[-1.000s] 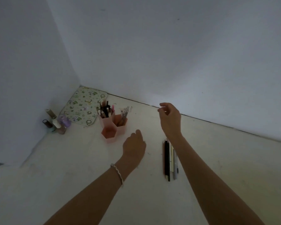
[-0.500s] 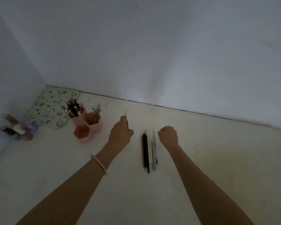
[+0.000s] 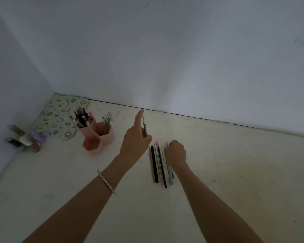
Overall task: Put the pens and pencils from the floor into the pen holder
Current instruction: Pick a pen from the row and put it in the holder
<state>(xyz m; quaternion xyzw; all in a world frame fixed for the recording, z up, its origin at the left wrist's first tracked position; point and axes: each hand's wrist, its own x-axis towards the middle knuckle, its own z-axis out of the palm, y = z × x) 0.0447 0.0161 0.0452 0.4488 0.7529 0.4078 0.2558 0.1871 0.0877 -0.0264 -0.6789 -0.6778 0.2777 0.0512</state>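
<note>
Nearest me, the row of pens and pencils (image 3: 159, 163) lies on the floor (image 3: 235, 172) side by side, long axes running from 6 toward 12 o'clock, tips away from me. My right hand (image 3: 176, 152) sits curled at the row's right edge, fingers closed, apparently pinching the grey pen (image 3: 170, 174) there, though the dim light leaves that uncertain. My left hand (image 3: 135, 146) hovers just left of the row, pinching a thin silver pen (image 3: 144, 127) that stands nearly upright, tip toward 12. The pink pen holder (image 3: 96, 135) stands at 10 o'clock from that hand, so my left hand is the nearer one; its front cell looks empty.
</note>
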